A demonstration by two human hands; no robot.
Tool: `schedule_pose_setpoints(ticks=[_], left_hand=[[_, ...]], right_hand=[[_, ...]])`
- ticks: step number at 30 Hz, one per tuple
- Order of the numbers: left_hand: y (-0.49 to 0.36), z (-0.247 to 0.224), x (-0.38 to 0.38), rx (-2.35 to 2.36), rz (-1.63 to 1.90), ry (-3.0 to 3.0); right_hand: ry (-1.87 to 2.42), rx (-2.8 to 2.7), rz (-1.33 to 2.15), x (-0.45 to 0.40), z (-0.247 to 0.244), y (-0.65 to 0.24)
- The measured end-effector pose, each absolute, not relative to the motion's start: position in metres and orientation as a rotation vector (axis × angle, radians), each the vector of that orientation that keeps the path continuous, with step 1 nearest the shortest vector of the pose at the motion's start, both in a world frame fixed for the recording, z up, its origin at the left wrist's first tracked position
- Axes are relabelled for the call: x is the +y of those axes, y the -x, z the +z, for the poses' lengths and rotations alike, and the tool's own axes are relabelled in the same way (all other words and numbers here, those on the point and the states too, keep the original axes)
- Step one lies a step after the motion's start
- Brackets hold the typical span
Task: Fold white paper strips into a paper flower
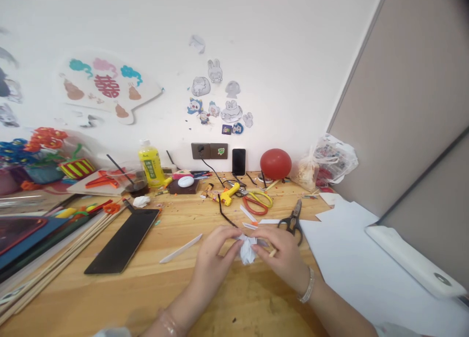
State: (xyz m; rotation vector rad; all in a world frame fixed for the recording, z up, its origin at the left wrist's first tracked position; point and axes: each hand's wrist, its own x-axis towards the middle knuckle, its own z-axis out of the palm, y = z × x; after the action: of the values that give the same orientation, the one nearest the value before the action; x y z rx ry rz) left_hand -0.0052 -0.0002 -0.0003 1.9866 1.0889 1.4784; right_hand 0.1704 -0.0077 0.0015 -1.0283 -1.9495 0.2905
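Between my two hands, above the front middle of the table, is a crumpled piece of thin white paper. My left hand pinches its left edge with thumb and fingers. From the other side, my right hand grips it the same way. A short pale end of what looks like a wooden stick pokes out by my right fingers; the rest is hidden. Black-handled scissors lie just beyond my right hand. To the left of my left hand rests a white paper strip.
A dark tablet and long wooden sticks lie at left. Behind my hands are a yellow glue gun, red-and-yellow-handled scissors and a red balloon. White paper sheets cover the right side. A yellow bottle stands near the wall.
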Motion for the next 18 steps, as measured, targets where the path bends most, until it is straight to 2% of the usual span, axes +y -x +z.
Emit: schedule_pose_setpoints(ticks=[5, 10, 18], left_hand=[[0.007, -0.001, 0.001, 1.066, 1.395, -1.764], [0.006, -0.002, 0.003, 0.983, 1.322, -1.630], [0.004, -0.004, 0.005, 1.070, 1.339, -1.623]], right_hand=[[1.128, -1.556, 0.569, -0.005, 0.001, -0.169], [1.022, -1.177, 0.935, 0.001, -0.003, -0.165], [0.964, -1.183, 1.125, -0.002, -0.007, -0.156]])
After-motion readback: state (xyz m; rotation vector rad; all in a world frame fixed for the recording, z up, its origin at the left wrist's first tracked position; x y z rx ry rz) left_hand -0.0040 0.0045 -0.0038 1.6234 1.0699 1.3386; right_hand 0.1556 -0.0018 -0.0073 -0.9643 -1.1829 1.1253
